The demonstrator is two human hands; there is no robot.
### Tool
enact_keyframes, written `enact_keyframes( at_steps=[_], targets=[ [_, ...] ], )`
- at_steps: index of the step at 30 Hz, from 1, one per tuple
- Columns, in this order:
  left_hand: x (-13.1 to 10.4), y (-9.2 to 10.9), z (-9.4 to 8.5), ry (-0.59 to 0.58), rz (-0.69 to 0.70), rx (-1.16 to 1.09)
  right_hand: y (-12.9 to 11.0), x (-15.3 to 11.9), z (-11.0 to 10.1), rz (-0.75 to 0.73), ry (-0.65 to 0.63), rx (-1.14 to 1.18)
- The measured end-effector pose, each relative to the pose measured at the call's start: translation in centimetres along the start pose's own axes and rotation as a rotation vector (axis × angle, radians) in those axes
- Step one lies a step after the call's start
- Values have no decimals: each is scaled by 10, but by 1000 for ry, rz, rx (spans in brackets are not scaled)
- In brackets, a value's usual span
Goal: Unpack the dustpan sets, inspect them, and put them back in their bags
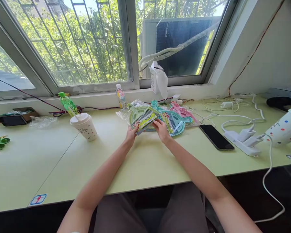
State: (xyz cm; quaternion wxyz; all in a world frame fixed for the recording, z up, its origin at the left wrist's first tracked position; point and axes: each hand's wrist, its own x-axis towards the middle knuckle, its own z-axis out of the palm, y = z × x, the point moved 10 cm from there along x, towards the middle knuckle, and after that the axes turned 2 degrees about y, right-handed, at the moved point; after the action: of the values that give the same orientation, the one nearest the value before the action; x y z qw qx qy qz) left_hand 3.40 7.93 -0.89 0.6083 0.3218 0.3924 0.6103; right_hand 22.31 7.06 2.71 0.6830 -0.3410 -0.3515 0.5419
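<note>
A green plastic item in a clear bag [142,113], with a yellow and black label card, is held above the table in both hands. My left hand [131,134] grips its lower left edge, fingers closed. On the right side, my right hand [162,129] pinches the label's edge. Just behind and right of it lie a blue bagged item [178,121] and a pink one [183,111], partly overlapping.
A lidded paper cup [84,127], a green bottle [68,104] and a small bottle [121,96] stand left. To the right lie a phone [216,137], a power strip [242,142] with cables and a large cup [285,126]. A tissue pack [157,79] sits by the window.
</note>
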Motion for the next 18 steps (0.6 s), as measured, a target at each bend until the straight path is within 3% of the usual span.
enact_keyframes(
  at_steps=[5, 9, 14, 18],
  targets=[
    [-3, 6, -1, 8, 48, 40, -4, -5, 12, -34, -100, 19],
    [-9, 13, 10, -63, 109, 124, 5, -7, 21, -26, -172, -35],
    [-15, 14, 23, -141, 145, 164, 24, 0, 11, 81, -109, -12],
    [-19, 14, 30, -218, 138, 218, 27, 1, 2, 84, -52, 2]
  ],
)
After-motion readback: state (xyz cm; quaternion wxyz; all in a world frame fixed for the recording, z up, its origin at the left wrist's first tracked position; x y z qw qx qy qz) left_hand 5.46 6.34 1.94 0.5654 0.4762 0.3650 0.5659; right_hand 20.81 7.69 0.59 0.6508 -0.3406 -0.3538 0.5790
